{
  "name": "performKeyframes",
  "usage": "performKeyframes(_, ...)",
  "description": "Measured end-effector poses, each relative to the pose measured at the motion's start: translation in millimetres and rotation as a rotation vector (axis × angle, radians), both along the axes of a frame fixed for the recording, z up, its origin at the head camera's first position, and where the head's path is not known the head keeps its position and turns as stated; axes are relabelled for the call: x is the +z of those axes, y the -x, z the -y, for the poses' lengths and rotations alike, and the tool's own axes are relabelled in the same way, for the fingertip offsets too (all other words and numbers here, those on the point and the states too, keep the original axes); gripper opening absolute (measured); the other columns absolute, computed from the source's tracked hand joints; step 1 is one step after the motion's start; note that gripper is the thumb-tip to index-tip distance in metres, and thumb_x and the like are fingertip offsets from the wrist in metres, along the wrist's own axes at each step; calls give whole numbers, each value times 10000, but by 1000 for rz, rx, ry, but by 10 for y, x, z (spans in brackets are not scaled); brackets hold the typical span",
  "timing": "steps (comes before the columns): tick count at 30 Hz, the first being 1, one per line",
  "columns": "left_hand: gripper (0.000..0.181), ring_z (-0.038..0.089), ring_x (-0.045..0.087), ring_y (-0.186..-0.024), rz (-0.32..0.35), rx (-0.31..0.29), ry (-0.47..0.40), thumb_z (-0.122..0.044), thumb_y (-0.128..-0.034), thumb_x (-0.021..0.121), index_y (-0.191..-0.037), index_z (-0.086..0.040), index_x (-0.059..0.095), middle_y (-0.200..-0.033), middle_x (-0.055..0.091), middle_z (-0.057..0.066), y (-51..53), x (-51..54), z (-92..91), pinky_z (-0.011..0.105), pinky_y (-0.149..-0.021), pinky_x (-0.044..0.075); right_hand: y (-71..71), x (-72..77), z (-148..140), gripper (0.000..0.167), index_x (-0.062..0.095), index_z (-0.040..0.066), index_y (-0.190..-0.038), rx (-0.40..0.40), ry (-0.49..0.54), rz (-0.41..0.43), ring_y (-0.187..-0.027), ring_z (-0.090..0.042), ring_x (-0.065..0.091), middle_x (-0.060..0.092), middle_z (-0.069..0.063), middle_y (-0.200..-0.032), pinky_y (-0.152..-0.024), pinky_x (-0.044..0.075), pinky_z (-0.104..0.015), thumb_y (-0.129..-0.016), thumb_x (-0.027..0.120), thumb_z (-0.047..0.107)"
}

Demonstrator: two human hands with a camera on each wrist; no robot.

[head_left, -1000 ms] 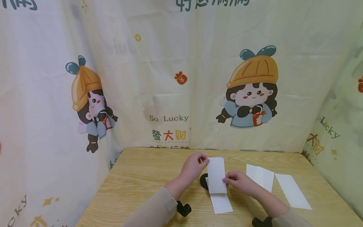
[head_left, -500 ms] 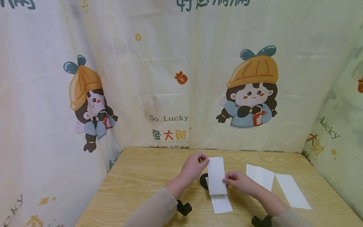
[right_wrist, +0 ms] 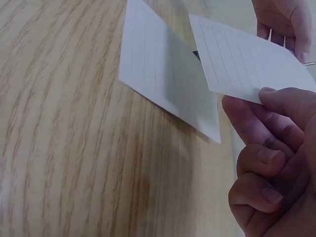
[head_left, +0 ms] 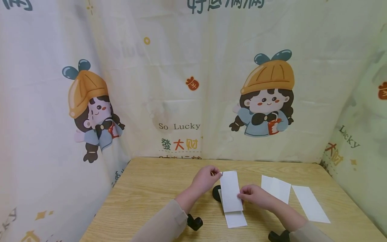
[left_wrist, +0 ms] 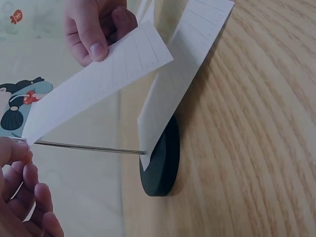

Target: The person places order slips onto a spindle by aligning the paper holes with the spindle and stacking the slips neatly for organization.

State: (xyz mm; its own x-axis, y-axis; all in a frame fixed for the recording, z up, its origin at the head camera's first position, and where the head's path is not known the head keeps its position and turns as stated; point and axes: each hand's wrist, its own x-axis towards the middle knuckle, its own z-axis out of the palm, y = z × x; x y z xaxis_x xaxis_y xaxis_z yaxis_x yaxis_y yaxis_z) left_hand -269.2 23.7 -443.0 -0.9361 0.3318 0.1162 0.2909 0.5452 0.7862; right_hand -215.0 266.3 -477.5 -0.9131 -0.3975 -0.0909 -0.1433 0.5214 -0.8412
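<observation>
A lined white paper slip (head_left: pixel 231 191) is held between both hands above the table. My left hand (head_left: pixel 206 179) pinches its far left corner, right at the top of a thin metal spike (left_wrist: pixel 89 147). A short piece of the spike's tip shows past the paper there. On the slip's right edge, my right hand (head_left: pixel 257 196) grips with thumb and forefinger, its other fingers curled. The spike rises from a round black base (left_wrist: pixel 165 168). A second lined slip (left_wrist: pixel 182 69) sits low on the spike, its near end slanting out over the table.
Several white slips lie on the wooden table (head_left: pixel 151 188) to the right: an overlapping group (head_left: pixel 276 189) and a separate slip (head_left: pixel 311 203). A printed curtain (head_left: pixel 169 101) hangs behind and at the sides. Black wrist mounts (head_left: pixel 195 223) sit by both sleeves.
The held slip has come slightly lower and nearer, covering more of the lower slip. Both hands moved down a little with it. A dark tip now shows beside the left fingers.
</observation>
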Motion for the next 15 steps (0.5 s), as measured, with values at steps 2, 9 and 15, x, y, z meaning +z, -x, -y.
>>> performKeyframes(2, 129, 113, 524, -737, 2, 2, -7, -340, -951, 675, -912, -218, 662, -824, 586, -94, 1, -30, 7, 285, -622, 455, -10, -2, -7, 239, 658, 81, -842, -8, -3, 17, -623, -96, 426, 566, -41, -707, -559, 368, -241, -986, 622, 267)
performKeyframes(9, 133, 104, 517, -743, -27, -11, 2, -332, -949, 677, -884, -218, 656, -816, 577, -98, 7, -100, 15, 285, -637, 443, -42, -6, -39, 233, 678, 81, -854, -10, 22, 70, -551, -94, 385, 533, -5, -674, -491, 332, -210, -983, 626, 268)
performKeyframes(15, 117, 102, 510, -741, -34, -13, 36, -297, -943, 688, -875, -206, 658, -811, 570, -97, 2, -159, 14, 284, -649, 440, -63, -42, -54, 236, 690, 60, -839, 9, 37, 100, -537, -95, 378, 578, -16, -687, -474, 310, -211, -973, 639, 248)
